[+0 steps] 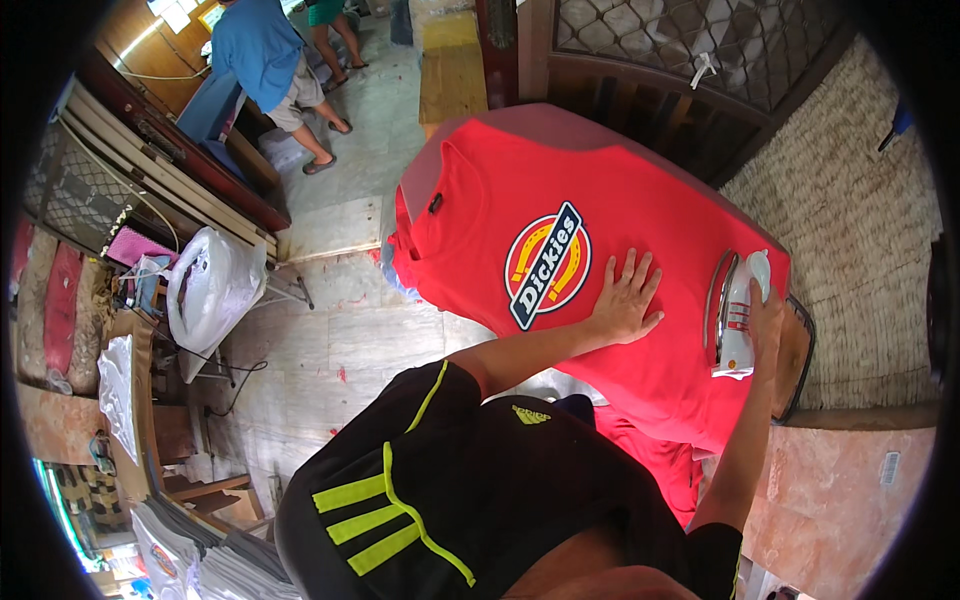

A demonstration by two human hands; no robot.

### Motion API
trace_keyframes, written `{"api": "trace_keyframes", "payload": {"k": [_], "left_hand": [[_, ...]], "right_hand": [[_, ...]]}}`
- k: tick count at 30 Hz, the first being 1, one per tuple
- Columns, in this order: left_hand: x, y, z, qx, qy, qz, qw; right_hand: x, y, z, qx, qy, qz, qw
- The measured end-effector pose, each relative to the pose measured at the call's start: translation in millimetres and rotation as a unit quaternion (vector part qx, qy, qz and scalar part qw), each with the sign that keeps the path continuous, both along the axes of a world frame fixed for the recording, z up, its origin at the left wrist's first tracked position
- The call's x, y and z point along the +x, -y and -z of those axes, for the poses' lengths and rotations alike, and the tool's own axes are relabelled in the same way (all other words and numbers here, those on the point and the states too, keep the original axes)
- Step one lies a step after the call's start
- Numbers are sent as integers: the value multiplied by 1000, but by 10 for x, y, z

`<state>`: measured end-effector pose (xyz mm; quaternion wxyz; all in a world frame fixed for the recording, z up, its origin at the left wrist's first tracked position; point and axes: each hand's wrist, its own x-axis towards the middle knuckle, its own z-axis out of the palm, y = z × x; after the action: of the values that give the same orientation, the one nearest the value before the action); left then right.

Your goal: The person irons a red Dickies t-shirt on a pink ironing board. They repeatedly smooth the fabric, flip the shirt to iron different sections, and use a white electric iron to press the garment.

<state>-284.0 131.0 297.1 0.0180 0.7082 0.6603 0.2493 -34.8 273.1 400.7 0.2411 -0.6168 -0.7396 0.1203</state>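
Observation:
A red T-shirt [500,180] with a round printed emblem is spread over an ironing board [570,128], its neckline toward the far left end. Flat on the cloth, just right of the emblem, my left hand [625,305] rests with its fingers spread. My right hand [767,315] is wrapped round the handle of a white clothes iron [737,325]. The iron's soleplate edge faces left and sits on the shirt near the board's right end. More red cloth [655,455] hangs below the board's near side, partly hidden by my body.
Two people stand beyond the doorway at the upper left, one in a blue shirt [262,55]. A white plastic bag [212,290] stands on a folding stand at left. Stacked grey shirts [215,555] lie lower left. A rough stone wall [840,220] borders the board's right side.

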Motion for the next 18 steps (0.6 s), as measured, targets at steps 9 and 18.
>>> {"api": "trace_keyframes", "payload": {"k": [9, 18], "left_hand": [[-14, 19, -6, 5, 3, -1, 1000], [-27, 5, -36, -36, 13, 3, 999]], "right_hand": [[-100, 87, -103, -1, 39, 15, 999], [-61, 5, -33, -18, 16, 14, 1000]]}}
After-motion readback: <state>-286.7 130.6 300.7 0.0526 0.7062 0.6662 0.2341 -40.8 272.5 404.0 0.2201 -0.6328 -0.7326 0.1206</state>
